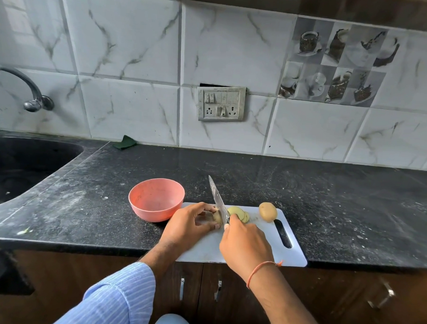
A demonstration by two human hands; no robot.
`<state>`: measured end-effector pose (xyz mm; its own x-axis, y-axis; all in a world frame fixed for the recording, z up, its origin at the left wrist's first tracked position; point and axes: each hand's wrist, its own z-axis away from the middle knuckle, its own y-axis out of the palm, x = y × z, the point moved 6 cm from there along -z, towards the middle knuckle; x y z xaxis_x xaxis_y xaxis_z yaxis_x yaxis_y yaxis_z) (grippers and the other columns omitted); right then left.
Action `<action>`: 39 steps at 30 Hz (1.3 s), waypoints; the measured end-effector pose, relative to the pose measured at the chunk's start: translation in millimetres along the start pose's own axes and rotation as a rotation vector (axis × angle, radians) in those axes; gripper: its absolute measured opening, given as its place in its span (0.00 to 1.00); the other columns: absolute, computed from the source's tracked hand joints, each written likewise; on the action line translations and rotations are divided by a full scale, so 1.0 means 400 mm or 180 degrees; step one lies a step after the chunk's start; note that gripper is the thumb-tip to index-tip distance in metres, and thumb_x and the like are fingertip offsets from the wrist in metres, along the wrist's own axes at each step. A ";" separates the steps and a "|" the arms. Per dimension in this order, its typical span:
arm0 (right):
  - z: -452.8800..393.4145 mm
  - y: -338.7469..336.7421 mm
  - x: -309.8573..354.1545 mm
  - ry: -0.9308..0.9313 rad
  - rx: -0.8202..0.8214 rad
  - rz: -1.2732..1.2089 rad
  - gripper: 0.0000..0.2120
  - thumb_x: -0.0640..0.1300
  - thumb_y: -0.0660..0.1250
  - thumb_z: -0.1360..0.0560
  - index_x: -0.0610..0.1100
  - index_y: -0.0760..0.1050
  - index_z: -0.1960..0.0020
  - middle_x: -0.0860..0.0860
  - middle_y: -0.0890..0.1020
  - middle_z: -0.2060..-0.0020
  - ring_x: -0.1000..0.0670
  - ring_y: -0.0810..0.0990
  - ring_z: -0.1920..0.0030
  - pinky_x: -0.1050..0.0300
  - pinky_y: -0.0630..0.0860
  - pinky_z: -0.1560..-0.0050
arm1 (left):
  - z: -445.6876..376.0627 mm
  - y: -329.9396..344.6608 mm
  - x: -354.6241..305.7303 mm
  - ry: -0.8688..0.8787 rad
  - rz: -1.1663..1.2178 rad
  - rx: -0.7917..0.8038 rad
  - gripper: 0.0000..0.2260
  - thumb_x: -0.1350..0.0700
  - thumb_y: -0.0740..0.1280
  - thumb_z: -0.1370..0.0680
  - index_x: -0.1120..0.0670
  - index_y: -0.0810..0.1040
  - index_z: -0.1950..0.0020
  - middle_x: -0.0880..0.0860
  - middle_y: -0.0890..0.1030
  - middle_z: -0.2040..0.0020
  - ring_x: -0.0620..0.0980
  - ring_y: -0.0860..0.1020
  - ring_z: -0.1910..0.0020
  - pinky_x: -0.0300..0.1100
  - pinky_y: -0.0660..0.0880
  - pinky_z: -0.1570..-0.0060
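Soft, even daylight fills the scene, and a pale window reflection sits on the glossy wall tiles (13, 11) at 10 o'clock. The dark worktop (340, 204) carries a dull sheen toward 1 o'clock. Shadows under the bowl (156, 199) are faint and short. The knife (218, 201) gleams weakly. Wide-angle distortion bows the tile lines and the worktop's edge, and the sleeve (118, 297) at 7 o'clock looks soft.

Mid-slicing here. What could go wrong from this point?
The knife sits close against the left hand holding the short potato piece; a slip could cut a finger.
The cutting board seems to reach the front edge of the counter; downward pressure might shift it.
The whole potato lies loose on the board and could roll.
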<state>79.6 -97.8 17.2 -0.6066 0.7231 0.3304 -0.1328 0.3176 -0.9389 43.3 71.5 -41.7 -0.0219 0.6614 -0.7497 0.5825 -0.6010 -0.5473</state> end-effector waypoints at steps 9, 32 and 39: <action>0.024 0.020 -0.011 -0.0006 -0.0077 0.0172 0.12 0.45 0.55 0.16 0.46 0.69 0.33 0.46 0.82 0.52 0.42 0.82 0.49 0.49 0.71 0.60 | -0.002 0.008 0.007 0.0134 -0.0021 -0.0027 0.16 0.50 0.82 0.28 0.46 0.84 0.42 0.39 0.86 0.46 0.35 0.84 0.47 0.30 0.78 0.46; -0.017 0.056 0.001 0.0079 -0.0009 0.0332 0.19 0.42 0.56 0.16 0.45 0.64 0.25 0.44 0.83 0.46 0.41 0.82 0.44 0.50 0.71 0.59 | -0.004 0.008 0.021 -0.0071 -0.0100 -0.0021 0.18 0.48 0.82 0.27 0.42 0.85 0.39 0.35 0.86 0.50 0.31 0.83 0.49 0.35 0.81 0.44; -0.017 0.071 -0.008 0.0187 0.0086 0.0363 0.20 0.43 0.57 0.16 0.45 0.65 0.25 0.44 0.83 0.45 0.41 0.82 0.43 0.49 0.74 0.57 | -0.005 0.011 0.027 -0.0062 -0.0224 -0.0012 0.18 0.47 0.81 0.27 0.41 0.84 0.38 0.34 0.85 0.48 0.32 0.83 0.48 0.37 0.81 0.45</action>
<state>83.3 -86.9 -9.9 -0.5721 0.7885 0.2257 -0.0873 0.2151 -0.9727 47.5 77.0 -51.6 -0.0788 0.6931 -0.7165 0.5821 -0.5515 -0.5975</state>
